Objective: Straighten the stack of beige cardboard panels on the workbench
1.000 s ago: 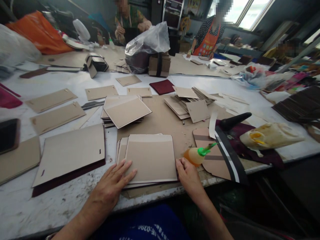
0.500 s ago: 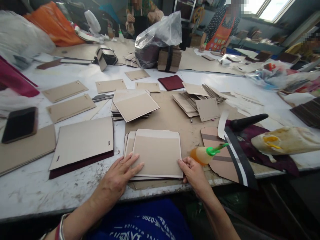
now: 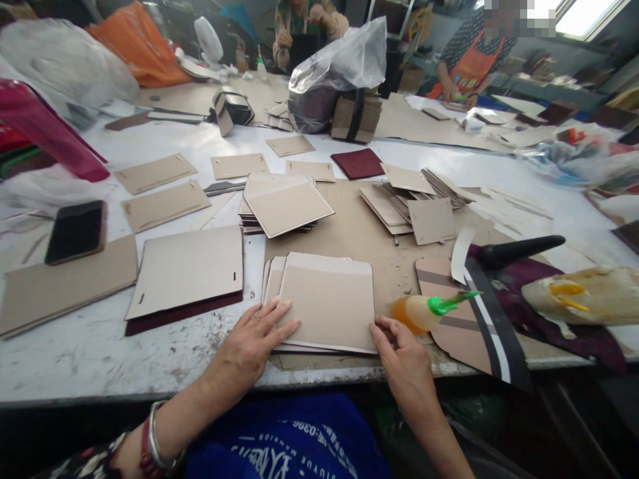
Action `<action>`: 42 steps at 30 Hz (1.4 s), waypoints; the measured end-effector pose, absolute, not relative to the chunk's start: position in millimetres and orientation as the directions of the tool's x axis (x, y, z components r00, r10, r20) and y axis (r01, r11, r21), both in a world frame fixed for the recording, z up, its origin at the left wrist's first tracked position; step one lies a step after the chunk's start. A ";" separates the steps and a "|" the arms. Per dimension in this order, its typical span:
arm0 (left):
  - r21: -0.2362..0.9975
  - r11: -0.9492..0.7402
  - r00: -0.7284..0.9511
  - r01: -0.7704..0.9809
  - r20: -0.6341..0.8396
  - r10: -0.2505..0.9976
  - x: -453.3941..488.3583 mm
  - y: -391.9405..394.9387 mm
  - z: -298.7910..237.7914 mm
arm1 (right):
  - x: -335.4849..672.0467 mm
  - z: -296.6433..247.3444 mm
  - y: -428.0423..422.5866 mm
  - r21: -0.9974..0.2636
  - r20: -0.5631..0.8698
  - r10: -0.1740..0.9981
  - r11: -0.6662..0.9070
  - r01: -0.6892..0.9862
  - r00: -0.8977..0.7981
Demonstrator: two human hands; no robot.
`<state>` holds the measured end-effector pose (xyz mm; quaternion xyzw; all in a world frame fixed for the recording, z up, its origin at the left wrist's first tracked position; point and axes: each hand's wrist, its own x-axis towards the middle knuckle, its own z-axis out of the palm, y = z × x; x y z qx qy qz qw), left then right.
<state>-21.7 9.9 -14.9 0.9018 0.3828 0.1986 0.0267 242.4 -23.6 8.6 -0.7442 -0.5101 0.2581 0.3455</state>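
Observation:
A beige rectangular panel (image 3: 327, 303) with a paler strip along its far edge tops a small stack of similar panels in front of me. My left hand (image 3: 262, 332) lies flat across the panel's left side, fingers spread and open. At the near right corner, my right hand (image 3: 402, 342) has its thumb and curled fingers closed on the panel's edge. Just right of that hand, a squeeze bottle (image 3: 412, 314) of amber liquid with a green nozzle lies tilted. To the left sits a pale folded cover (image 3: 192, 273) with a dark red underside.
Behind the stack are a pile of beige panels (image 3: 289, 206) and smaller stacked pieces (image 3: 432, 219). A phone (image 3: 76, 229) rests at left. On the right lie a black-handled tool (image 3: 524, 251) and a stained container (image 3: 579, 293). Two people work across the table.
The whole view has shifted, so the table's things appear farther right. My left hand still lies on the panel, and my right hand stays at its right edge.

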 end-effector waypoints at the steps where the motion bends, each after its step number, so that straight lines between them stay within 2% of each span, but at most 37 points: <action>1: 0.188 -0.712 0.636 0.676 0.338 0.694 -21.5 10.3 -13.1 | 242.5 8.1 -22.7 -0.803 -0.085 0.926 -0.282 0.525 0.368; 3: 0.158 -0.724 0.649 0.672 0.346 0.678 -20.9 11.3 -9.1 | 242.7 7.2 -20.0 -0.828 -0.148 0.910 -0.329 0.455 0.388; 8: 0.113 -0.730 0.660 0.674 0.352 0.664 -19.7 12.1 -4.8 | 242.2 9.8 -13.7 -0.818 -0.165 0.900 -0.354 0.453 0.404; 22: 0.160 -0.727 0.649 0.668 0.353 0.674 -22.1 9.8 -13.1 | 242.8 20.0 -8.1 -0.812 -0.209 0.900 -0.378 0.445 0.383; 26: 0.221 -0.700 0.625 0.680 0.325 0.710 -22.6 11.3 -11.6 | 244.2 17.9 -7.6 -0.807 -0.220 0.899 -0.385 0.447 0.378; 35: 0.470 -0.617 0.584 0.631 0.235 0.777 -29.1 21.4 2.4 | 245.8 18.4 -3.7 -0.783 -0.246 0.892 -0.413 0.465 0.379; 39: 0.468 -0.603 0.611 0.645 0.158 0.776 -28.4 18.7 9.7 | 244.7 20.9 -2.7 -0.789 -0.258 0.888 -0.421 0.448 0.381; 42: 0.424 -0.621 0.620 0.660 0.160 0.768 -28.5 17.2 8.4 | 244.9 21.0 -1.8 -0.789 -0.267 0.880 -0.434 0.435 0.393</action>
